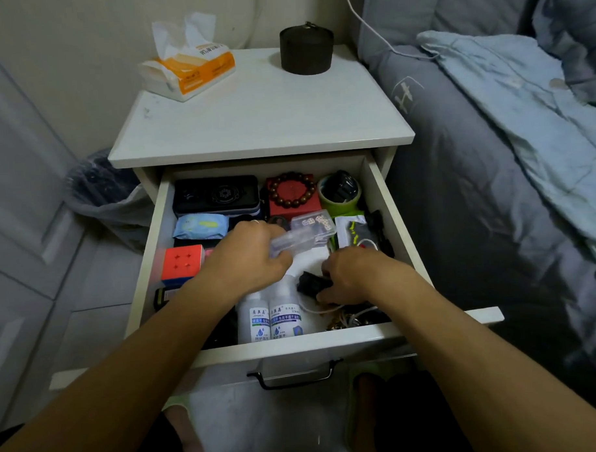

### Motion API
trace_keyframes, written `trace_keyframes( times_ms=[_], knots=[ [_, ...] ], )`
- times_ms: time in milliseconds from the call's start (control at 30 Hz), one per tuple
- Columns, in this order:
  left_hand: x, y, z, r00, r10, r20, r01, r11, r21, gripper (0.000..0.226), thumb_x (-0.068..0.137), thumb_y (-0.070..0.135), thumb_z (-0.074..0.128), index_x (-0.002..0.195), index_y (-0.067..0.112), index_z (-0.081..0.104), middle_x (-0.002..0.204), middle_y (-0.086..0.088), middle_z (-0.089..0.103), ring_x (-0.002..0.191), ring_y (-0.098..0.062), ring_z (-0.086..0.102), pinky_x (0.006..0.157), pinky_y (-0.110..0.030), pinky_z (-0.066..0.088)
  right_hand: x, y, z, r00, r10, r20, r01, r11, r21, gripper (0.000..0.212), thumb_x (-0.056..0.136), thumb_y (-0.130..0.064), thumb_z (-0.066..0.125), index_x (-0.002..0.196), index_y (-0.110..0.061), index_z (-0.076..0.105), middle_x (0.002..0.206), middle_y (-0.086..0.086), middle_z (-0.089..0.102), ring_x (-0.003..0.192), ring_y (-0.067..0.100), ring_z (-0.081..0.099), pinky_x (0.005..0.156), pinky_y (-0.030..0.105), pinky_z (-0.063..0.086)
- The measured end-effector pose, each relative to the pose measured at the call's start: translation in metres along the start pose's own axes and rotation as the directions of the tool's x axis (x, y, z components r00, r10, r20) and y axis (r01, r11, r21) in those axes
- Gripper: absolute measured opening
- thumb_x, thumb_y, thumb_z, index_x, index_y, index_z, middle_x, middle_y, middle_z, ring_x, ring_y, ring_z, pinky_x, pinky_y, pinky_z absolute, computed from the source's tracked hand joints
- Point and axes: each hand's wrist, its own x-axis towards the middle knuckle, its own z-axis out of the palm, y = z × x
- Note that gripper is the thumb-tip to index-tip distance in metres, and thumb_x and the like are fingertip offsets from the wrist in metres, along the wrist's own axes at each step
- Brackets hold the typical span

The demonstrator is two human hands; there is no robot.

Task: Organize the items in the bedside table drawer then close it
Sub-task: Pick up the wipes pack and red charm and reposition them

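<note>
Drawer fully open, sorting mid-way. Back row tidy: black case, bead bracelet. Left hand fingers clamped on clear box; right hand fingers pinch black item. Front-right cable tangle remains; closing not yet done.

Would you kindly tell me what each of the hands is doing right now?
Left hand: closed around a clear plastic case, held above the drawer's contents.
Right hand: fingers curled on a small black object in the drawer.
</note>
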Motion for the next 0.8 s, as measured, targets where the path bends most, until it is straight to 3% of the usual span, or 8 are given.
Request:
trace_keyframes(
  times_ms=[100, 267, 500, 634, 800],
  knots=[
    [0.001, 0.0, 0.001, 0.996, 0.034, 0.081, -0.044, 0.991, 0.128, 0.036, 0.075, 0.041, 0.049, 0.09, 0.016, 0.069, 0.08, -0.002, 0.059, 0.08, -0.025, 0.06, 0.069, -0.038, 0.051, -0.008, 0.0, -0.001, 1.0, 0.013, 0.016, -0.014, 1.0, 0.024, 0.048, 0.088, -0.048, 0.058, 0.125, -0.016, 0.054, 0.12, 0.009, 0.057, 0.107, 0.029, 0.056, 0.08, 0.035, 0.045],
    [0.002, 0.01, 0.002, 0.986, 0.088, 0.145, -0.126, 0.953, 0.277, 0.033, 0.087, 0.033, 0.059, 0.118, 0.024, 0.067, 0.114, -0.002, 0.062, 0.105, -0.026, 0.06, 0.08, -0.035, 0.051, -0.019, 0.006, -0.005, 1.0, 0.01, -0.017, -0.01, 0.999, 0.039, 0.03, 0.088, -0.027, 0.059, 0.116, -0.014, 0.058, 0.11, 0.007, 0.058, 0.098, 0.029, 0.057, 0.081, 0.036, 0.051],
    [0.012, 0.028, 0.004, 0.953, 0.115, 0.279, -0.27, 0.736, 0.62, 0.03, 0.093, 0.033, 0.059, 0.119, 0.017, 0.063, 0.118, -0.004, 0.056, 0.111, -0.026, 0.057, 0.07, -0.034, 0.038, -0.032, 0.009, -0.005, 0.999, 0.001, -0.047, 0.005, 0.992, 0.124, 0.028, 0.09, -0.02, 0.057, 0.118, -0.015, 0.058, 0.111, 0.008, 0.058, 0.105, 0.03, 0.058, 0.088, 0.039, 0.051],
    [0.016, 0.019, 0.001, 0.945, 0.095, 0.314, -0.277, 0.743, 0.609, 0.027, 0.094, 0.033, 0.056, 0.118, 0.023, 0.065, 0.113, -0.002, 0.059, 0.108, -0.027, 0.059, 0.068, -0.031, 0.036, -0.034, 0.012, -0.004, 0.999, -0.003, -0.034, 0.009, 0.985, 0.17, 0.02, 0.088, -0.021, 0.058, 0.108, -0.017, 0.061, 0.096, 0.004, 0.054, 0.097, 0.027, 0.058, 0.082, 0.035, 0.051],
    [0.014, 0.014, 0.006, 0.944, 0.132, 0.304, -0.286, 0.787, 0.547, 0.031, 0.096, 0.045, 0.05, 0.107, 0.023, 0.068, 0.108, 0.002, 0.06, 0.104, -0.025, 0.061, 0.072, -0.03, 0.043, -0.034, 0.014, -0.007, 1.0, -0.007, -0.015, 0.01, 0.975, 0.222, 0.021, 0.09, -0.025, 0.058, 0.108, -0.013, 0.063, 0.095, 0.004, 0.056, 0.089, 0.024, 0.056, 0.079, 0.033, 0.051]
  ],
)
